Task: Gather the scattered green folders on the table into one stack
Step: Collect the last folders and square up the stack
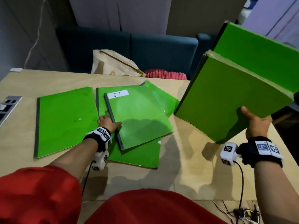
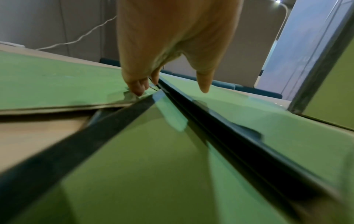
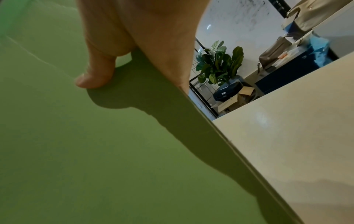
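Note:
Several green folders lie overlapped on the wooden table (image 1: 186, 175). The top one, labelled "IT" (image 1: 140, 120), has a dark spine (image 2: 229, 133). My left hand (image 1: 110, 121) pinches that spine, fingers (image 2: 138, 87) tucked under its edge and thumb on the cover. Another folder (image 1: 64, 122) lies flat to the left, and one (image 1: 137, 154) sticks out from beneath. My right hand (image 1: 254, 122) holds two green folders (image 1: 226, 97) tilted in the air over the table's right side, thumb (image 3: 91, 77) pressed on the front cover (image 3: 95, 151); its other fingers are hidden behind.
A cream tote bag (image 1: 113, 63) and a pink cushion (image 1: 165, 74) sit past the table's far edge on a blue sofa (image 1: 145, 50). A socket panel (image 1: 8, 107) is set in the table at left. Cables (image 1: 242, 212) trail at the lower right.

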